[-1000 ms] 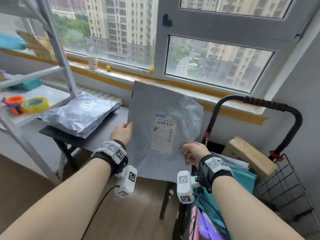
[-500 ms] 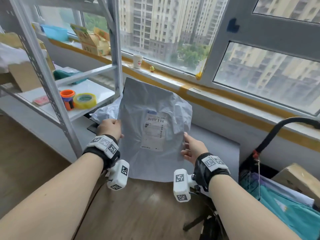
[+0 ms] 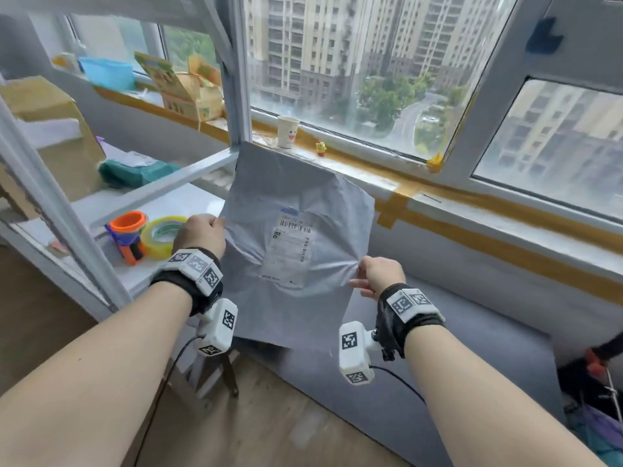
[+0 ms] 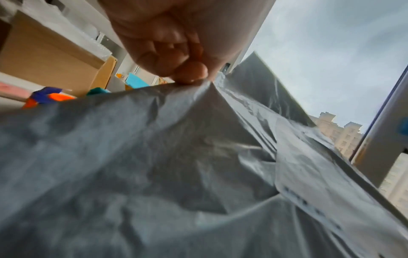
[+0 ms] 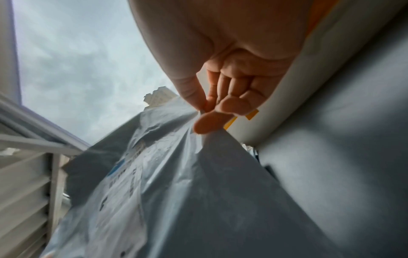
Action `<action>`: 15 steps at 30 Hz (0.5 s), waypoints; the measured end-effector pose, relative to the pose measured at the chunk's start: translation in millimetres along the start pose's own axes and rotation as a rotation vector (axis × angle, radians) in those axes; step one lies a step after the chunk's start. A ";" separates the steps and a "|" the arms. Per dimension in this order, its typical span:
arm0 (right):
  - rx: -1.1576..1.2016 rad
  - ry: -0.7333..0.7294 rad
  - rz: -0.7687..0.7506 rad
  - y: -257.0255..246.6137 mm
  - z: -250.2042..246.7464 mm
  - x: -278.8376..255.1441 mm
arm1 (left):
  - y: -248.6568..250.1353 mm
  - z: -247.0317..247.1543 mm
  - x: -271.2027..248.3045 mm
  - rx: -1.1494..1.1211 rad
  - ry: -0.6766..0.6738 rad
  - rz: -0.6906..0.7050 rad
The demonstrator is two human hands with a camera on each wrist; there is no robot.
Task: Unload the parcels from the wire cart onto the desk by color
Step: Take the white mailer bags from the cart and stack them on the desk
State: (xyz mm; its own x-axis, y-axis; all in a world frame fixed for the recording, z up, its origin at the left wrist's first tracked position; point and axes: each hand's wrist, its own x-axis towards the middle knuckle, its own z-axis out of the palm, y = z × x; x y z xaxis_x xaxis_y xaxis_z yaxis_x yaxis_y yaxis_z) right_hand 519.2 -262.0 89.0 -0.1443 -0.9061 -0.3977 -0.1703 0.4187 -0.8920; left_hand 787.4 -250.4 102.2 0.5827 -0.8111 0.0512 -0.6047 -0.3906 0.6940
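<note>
A grey plastic mailer parcel (image 3: 296, 251) with a white shipping label hangs upright in the air over the left end of the dark desk (image 3: 455, 358). My left hand (image 3: 202, 234) pinches its left edge, seen close in the left wrist view (image 4: 189, 76) against the grey parcel (image 4: 176, 165). My right hand (image 3: 377, 274) pinches the right edge; the right wrist view shows thumb and fingers of that hand (image 5: 205, 111) closed on the grey parcel (image 5: 154, 183). The wire cart (image 3: 603, 399) shows only at the far right edge, holding purple and teal parcels.
A white metal shelf rack (image 3: 67, 214) stands left, carrying an orange-and-blue tape dispenser (image 3: 128, 235), a yellow tape roll (image 3: 163, 235) and a cardboard box (image 3: 50, 129). The window sill (image 3: 438, 187) behind holds a paper cup (image 3: 287, 131). Wooden floor lies below.
The view has swung left, away from the cart. Both hands have carried the grey parcel left toward the shelf end of the desk, and the right hand now pinches the parcel's edge.
</note>
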 end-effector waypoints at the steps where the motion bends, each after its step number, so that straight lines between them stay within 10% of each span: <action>1: 0.002 -0.012 0.001 -3.8 3.0 5.4 | 4.5 -3.4 4.7 0.003 0.007 -0.001; 9: -0.058 -0.021 0.170 -9.7 51.6 64.8 | 0.2 32.9 99.5 -0.072 -0.070 -0.082; 15: -0.273 -0.080 0.313 -10.7 76.5 73.8 | -14.7 59.7 124.2 0.136 -0.370 -0.055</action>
State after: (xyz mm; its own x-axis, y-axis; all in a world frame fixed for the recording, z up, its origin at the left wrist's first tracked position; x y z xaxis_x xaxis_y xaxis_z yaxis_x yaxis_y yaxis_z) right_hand 585.0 -338.0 52.8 -0.1558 -0.7297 -0.6657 -0.3838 0.6658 -0.6399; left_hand 836.2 -371.4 55.5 0.3958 -0.8799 -0.2630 -0.6590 -0.4716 0.5859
